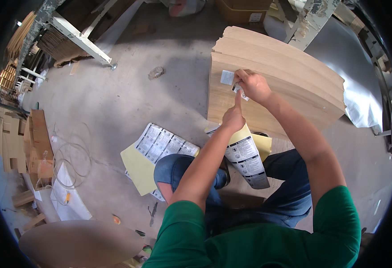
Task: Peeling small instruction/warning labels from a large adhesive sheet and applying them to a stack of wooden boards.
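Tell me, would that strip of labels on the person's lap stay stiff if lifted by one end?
Probably not. The label strip looks paper-thin and already bends over the knee, so it would likely droop. It seems light: it lies there unheld while the left hand and right hand work at the stacked wooden boards. Its glossy backing may be slippery.

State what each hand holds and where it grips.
Right hand pinches a small white label by its upper edge against the wooden panel. Left hand holds nothing; its finger points up at the label.
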`<state>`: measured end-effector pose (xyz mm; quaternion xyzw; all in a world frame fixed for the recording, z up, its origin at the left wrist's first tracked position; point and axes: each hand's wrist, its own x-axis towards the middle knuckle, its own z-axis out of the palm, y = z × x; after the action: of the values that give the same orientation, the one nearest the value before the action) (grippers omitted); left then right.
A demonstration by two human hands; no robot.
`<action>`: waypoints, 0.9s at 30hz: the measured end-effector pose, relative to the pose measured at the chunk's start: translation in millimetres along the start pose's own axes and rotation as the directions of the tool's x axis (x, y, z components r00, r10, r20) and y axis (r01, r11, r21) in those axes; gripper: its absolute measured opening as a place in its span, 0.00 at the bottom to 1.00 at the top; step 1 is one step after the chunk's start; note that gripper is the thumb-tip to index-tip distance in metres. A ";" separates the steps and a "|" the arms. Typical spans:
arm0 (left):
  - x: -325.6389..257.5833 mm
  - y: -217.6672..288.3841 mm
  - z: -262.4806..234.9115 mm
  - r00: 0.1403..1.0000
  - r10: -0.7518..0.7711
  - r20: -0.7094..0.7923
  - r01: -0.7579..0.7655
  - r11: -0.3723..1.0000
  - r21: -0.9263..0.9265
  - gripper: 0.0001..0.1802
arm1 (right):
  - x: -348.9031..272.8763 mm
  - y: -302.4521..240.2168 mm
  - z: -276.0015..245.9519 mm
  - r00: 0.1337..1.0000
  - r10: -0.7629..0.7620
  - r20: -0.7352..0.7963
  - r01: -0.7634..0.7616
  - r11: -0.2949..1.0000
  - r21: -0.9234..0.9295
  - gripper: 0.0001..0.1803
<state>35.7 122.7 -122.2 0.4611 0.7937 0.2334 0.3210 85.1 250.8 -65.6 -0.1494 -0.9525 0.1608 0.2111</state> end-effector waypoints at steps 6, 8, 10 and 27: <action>16.4 4.3 21.9 0.997 -0.018 0.076 0.016 1.000 0.026 0.53 | -7.4 9.3 3.2 0.968 -0.244 -0.064 0.222 0.945 -0.241 0.19; 22.6 -5.8 34.2 0.997 -0.001 0.081 -0.001 0.999 0.032 0.55 | -5.0 3.0 0.6 0.952 -0.304 0.036 0.292 0.865 -0.407 0.20; 27.9 -13.9 43.5 0.999 0.032 0.016 -0.032 0.999 0.013 0.59 | 2.9 -3.4 -4.5 0.910 -0.413 0.027 0.372 0.788 -0.491 0.20; -41.9 -26.7 -1.0 0.996 0.075 0.038 -0.074 0.997 -0.016 0.16 | -36.0 56.3 35.9 0.745 0.256 0.616 -0.568 0.727 0.385 0.14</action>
<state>34.9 73.2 -127.0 0.4924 0.7678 0.2419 0.3309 112.4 280.3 -130.0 -0.2492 -0.8231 0.5062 -0.0655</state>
